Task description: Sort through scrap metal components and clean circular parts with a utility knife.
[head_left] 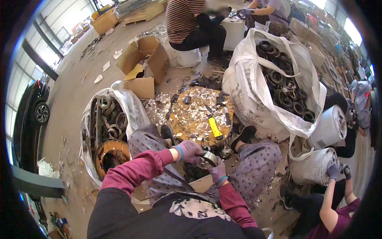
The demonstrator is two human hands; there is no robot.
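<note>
Evidently, in the head view, the work is done low, over a broad brown floor (79, 115) strewn with pale scraps. Near the middle, the gloved left hand (189, 152) and gloved right hand (217, 172) hold one dark ring (210, 158) between them, both sets of fingers closed on it, above the gap between the seated person's knees. Just beyond stands a round wooden counter (184, 136), its yellowish-brown top littered with white chips and dark fragments; a knife with a yellow handle (215, 127) lies on its right part. Left of the knees, a white sack (137, 111) is filled with rings, and to the far right a larger white sack (247, 87) gapes over many more. Farther off on the left sits an open cardboard box (161, 65), near a seated co-worker in a striped top (182, 24). White buckets (312, 169) stand at right beside another co-worker's gloved hands (333, 171). Along the far left, a black car (30, 119) is parked by pale, window-lit walls (57, 18).
</note>
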